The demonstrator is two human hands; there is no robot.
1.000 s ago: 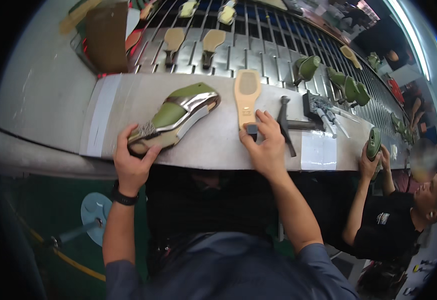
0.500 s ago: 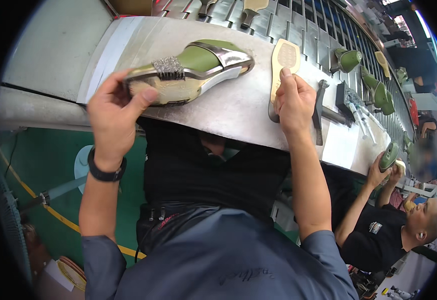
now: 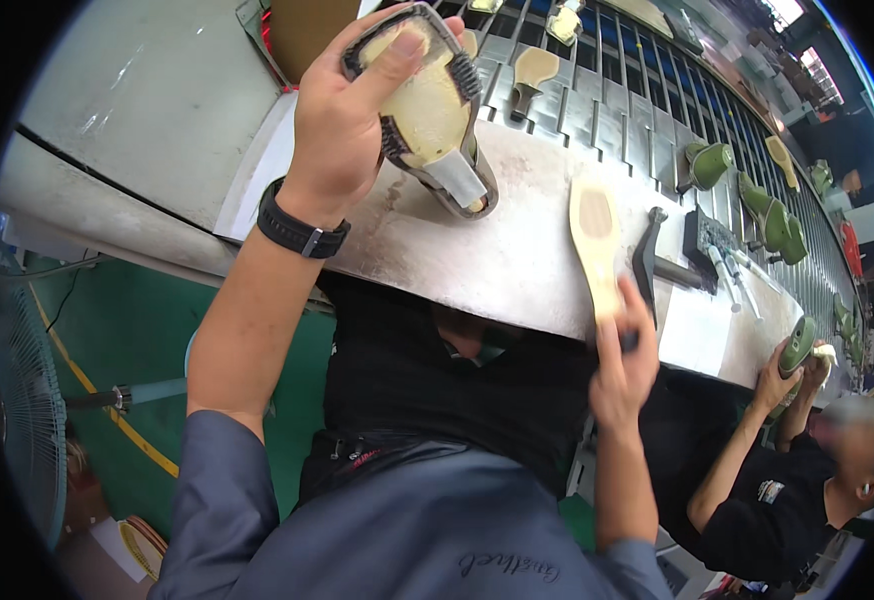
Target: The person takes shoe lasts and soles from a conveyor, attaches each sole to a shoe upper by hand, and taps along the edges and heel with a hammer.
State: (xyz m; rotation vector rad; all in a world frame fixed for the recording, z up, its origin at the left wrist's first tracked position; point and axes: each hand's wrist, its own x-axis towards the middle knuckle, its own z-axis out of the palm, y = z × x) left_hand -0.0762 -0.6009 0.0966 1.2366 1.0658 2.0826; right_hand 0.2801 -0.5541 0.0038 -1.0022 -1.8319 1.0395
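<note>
My left hand (image 3: 342, 135) grips a shoe upper on its last (image 3: 427, 105), tilted up so its pale, glue-coloured bottom faces me. My thumb presses on the toe area, and gathered dark edges show along the rim. Close to the table's front edge, my right hand (image 3: 625, 375) is closed at the narrow heel end of a tan shoe sole (image 3: 595, 225), its fingers somewhat blurred. The sole's wide end points away from me. A dark hammer-like tool (image 3: 647, 255) lies just right of the sole.
Beyond the metal worktable (image 3: 527, 260) runs a slatted conveyor (image 3: 597, 100) carrying tan soles and green shoes (image 3: 772, 215). A black box (image 3: 702, 240) and white pen-like tools (image 3: 729, 275) sit at right. Nearby, a co-worker (image 3: 777, 500) holds a green shoe.
My left hand has raised the shoe and swung it right and away, turning its bottom toward me. My right hand has moved nearer to me, down to the sole's heel end.
</note>
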